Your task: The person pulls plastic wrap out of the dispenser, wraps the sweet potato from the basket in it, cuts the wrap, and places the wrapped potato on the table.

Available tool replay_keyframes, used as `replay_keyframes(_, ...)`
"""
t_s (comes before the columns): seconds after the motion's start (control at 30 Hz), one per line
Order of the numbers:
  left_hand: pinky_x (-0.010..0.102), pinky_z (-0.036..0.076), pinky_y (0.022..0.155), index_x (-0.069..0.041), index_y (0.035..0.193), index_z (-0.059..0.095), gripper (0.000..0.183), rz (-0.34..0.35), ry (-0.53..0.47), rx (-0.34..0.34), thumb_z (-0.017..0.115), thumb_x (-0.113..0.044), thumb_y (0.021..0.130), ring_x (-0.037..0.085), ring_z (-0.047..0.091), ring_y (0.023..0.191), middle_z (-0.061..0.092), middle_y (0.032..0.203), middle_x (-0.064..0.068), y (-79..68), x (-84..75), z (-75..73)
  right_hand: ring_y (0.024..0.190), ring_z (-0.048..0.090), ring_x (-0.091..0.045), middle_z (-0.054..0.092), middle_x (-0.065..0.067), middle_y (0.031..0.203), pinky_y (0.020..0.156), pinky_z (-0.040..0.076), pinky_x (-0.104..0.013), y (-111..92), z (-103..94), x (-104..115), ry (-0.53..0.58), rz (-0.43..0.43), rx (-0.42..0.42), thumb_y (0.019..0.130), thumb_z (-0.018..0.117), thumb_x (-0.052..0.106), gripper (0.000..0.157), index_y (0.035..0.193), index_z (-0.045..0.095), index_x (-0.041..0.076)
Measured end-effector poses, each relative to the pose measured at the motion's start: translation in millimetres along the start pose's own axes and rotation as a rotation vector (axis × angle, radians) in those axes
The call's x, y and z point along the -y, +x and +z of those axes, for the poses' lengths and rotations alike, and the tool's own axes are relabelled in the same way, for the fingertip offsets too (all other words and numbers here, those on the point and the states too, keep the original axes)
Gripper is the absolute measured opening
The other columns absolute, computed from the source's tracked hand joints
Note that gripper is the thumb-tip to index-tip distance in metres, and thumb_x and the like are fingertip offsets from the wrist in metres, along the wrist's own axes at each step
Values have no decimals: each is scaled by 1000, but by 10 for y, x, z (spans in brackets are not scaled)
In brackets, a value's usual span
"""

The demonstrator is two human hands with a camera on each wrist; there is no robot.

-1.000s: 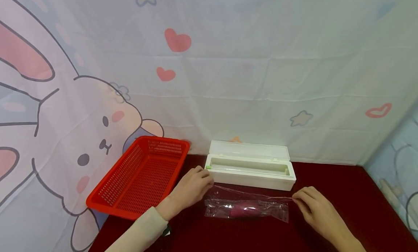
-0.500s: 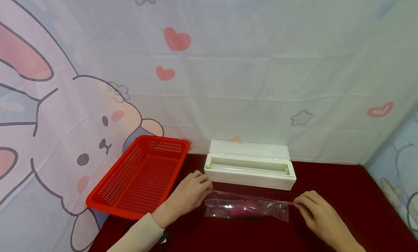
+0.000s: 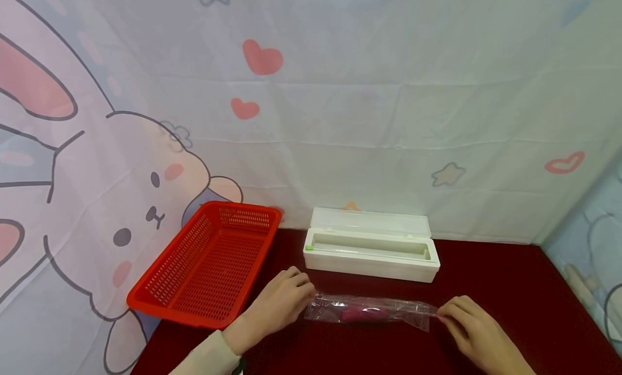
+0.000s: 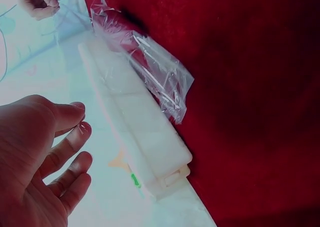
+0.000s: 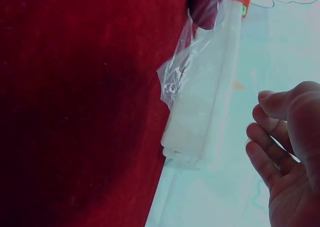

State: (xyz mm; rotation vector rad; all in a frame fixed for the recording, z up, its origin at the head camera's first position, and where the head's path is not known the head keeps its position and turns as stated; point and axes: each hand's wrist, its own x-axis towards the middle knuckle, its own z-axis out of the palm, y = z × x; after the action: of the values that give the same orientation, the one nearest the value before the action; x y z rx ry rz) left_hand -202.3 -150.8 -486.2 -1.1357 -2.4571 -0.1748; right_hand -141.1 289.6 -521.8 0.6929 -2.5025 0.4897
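Observation:
A sheet of clear plastic wrap (image 3: 405,310) lies over a dark pink, rounded object (image 3: 363,313) on the table, its exact kind blurred by the film. At the sheet's left end my left hand (image 3: 286,298) pinches the far corner between thumb and forefinger; the left wrist view shows a bit of film at those fingertips. My right hand (image 3: 478,332) pinches the opposite corner, holding the edge stretched across. Behind the film stands a long white wrap dispenser box (image 3: 371,270), lid raised, with a roll inside and a small green piece (image 3: 309,248) at its left end.
To the left, a red perforated plastic basket (image 3: 175,316) stands beside my left forearm. A dark red cloth (image 3: 505,272) covers the table. A printed fabric backdrop (image 3: 369,121) rises right behind the box.
Both hands have come down and toward me, the left more than the right. The film's far edge has moved from near the box to over the pink object.

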Motion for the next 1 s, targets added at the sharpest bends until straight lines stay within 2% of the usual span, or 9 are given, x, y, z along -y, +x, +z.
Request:
replay_keyframes(0.17, 26, 52, 77, -22, 96, 77, 6, -4, -7, 11, 82, -21, 94, 12, 61, 92, 69, 93, -10, -54, -34, 31, 89, 56, 4, 63, 20, 100, 82, 44, -2, -45, 47, 8, 3, -11, 9, 70, 96, -1, 42, 98, 75, 23)
replay_keyframes(0.3, 26, 52, 77, -22, 95, 76, 8, -2, -9, 35, 83, -22, 93, 11, 61, 92, 69, 94, -10, -99, -66, 71, 89, 56, 5, 62, 21, 101, 78, 52, -10, -89, 85, 6, 11, 1, 32, 71, 95, 0, 41, 98, 75, 24)
replay_keyframes(0.53, 27, 52, 78, -23, 94, 74, 11, 6, -23, 60, 85, -23, 91, 11, 60, 92, 70, 95, -9, -145, -103, 136, 89, 54, 4, 60, 22, 102, 77, 54, -15, -140, 152, -27, 30, 12, 70, 71, 95, 0, 43, 96, 73, 28)
replay_keyframes(0.6, 26, 52, 79, -23, 94, 74, 10, 13, -24, 71, 84, -23, 92, 11, 60, 92, 71, 95, -9, -152, -106, 154, 88, 52, 5, 60, 22, 101, 75, 57, -21, -138, 157, -18, 25, 46, 105, 73, 94, 2, 41, 96, 73, 29)
replay_keyframes(0.8, 24, 51, 78, -22, 92, 75, 9, 18, -38, 89, 84, -22, 92, 10, 60, 91, 72, 95, -10, -174, -107, 212, 87, 49, 7, 58, 24, 99, 75, 57, -21, -122, 196, -6, 36, 108, 163, 78, 93, 5, 35, 96, 74, 29)
replay_keyframes(1.0, 23, 50, 78, -23, 90, 74, 10, 7, -31, 131, 84, -24, 92, 10, 59, 91, 73, 95, -10, -187, -102, 272, 88, 51, 7, 59, 24, 97, 74, 56, -21, -121, 270, -34, 39, 75, 158, 78, 92, 4, 35, 93, 73, 30)
